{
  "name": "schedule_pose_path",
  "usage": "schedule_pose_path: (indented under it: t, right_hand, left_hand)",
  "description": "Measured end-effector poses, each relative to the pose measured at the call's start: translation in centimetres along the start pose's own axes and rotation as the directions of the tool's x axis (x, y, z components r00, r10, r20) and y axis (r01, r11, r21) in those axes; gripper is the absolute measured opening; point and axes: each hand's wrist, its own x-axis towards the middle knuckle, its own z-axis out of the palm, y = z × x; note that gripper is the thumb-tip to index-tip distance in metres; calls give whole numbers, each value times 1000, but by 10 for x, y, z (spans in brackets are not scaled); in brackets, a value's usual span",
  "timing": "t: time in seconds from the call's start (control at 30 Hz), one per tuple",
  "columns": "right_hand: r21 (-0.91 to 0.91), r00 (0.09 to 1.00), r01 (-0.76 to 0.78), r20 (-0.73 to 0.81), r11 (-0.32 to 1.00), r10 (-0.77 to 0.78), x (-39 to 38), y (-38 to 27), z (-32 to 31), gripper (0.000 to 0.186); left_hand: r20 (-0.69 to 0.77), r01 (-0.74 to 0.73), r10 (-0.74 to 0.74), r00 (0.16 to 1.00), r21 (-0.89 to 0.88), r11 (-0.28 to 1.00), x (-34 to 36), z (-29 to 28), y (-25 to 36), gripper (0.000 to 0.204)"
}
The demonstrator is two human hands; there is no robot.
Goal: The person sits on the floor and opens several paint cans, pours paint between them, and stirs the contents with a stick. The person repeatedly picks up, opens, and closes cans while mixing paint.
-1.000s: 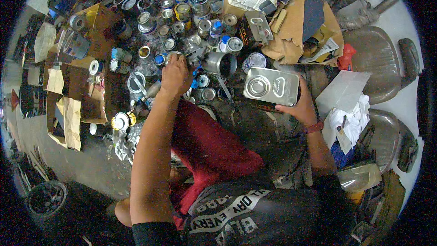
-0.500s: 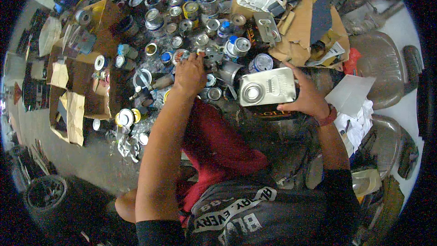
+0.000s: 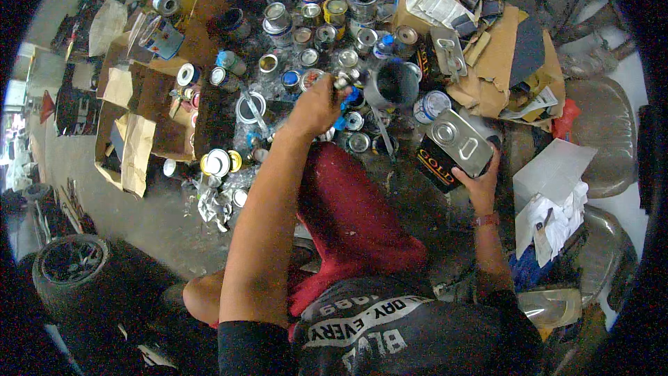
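Observation:
My left hand [image 3: 319,106] is closed around a small metallic object I cannot make out, amid paint cans, beside a blue shape and left of a grey metal container [image 3: 395,85]. My right hand [image 3: 479,177] grips a rectangular black can with a silver top [image 3: 456,141], tilted near a round white-and-blue tin [image 3: 431,106]. Round cans of several sizes, some with yellow bands, spread behind both hands, along with a blue-capped bottle [image 3: 385,47]. A flat stick [image 3: 255,108] lies across a white-rimmed lid left of my left hand.
Open cardboard boxes [image 3: 149,150] stand at left, torn cardboard and paper [image 3: 487,63] at upper right. Brown chairs [image 3: 595,136] line the right, near a grey sheet [image 3: 550,174] and white rags [image 3: 553,216]. A tire [image 3: 73,271] lies at lower left. My red-clothed leg extends below the cans.
My left hand has moved right and slightly up to the metal object. My right hand has shifted right with the can, which is now more tilted, showing its black side. The view has shifted.

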Motion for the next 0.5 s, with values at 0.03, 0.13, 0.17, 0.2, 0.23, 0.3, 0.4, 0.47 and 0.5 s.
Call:
schedule_pose_path:
  t: [0.03,0.13,0.17,0.2,0.23,0.3,0.4,0.47,0.5]
  right_hand:
    - [-22,999,-17,-35,1000,16,-3,13,6,117]
    - [-48,996,-4,-85,999,0,-4,54,41,112]
    - [-3,995,-17,-97,1000,17,-8,57,46,112]
    - [41,994,-30,-108,999,34,-12,60,51,112]
    - [90,992,-44,-116,995,55,-17,63,57,112]
    - [187,982,-84,-151,979,113,-23,64,71,113]
    - [140,967,-69,-236,988,101,-32,86,86,115]
    - [158,951,-95,-277,983,136,-36,91,94,114]
    - [105,957,-96,-265,990,121,-35,97,95,119]
  left_hand:
    - [-21,91,-91,996,15,996,0,-15,9,56]
    - [-306,122,-145,941,-93,988,-16,-47,-48,52]
    - [-340,137,-177,924,-140,981,-23,-58,-52,52]
    - [-371,150,-211,904,-188,971,-32,-70,-55,53]
    - [-340,247,-332,880,-269,931,-42,-83,-56,53]
    - [-391,324,-421,819,-291,900,-72,-109,-93,54]
    - [-392,512,-642,659,-392,764,-117,-134,-144,55]
    - [-318,525,-755,574,-564,637,-148,-147,-170,52]
    - [-320,501,-747,582,-583,640,-165,-146,-181,51]
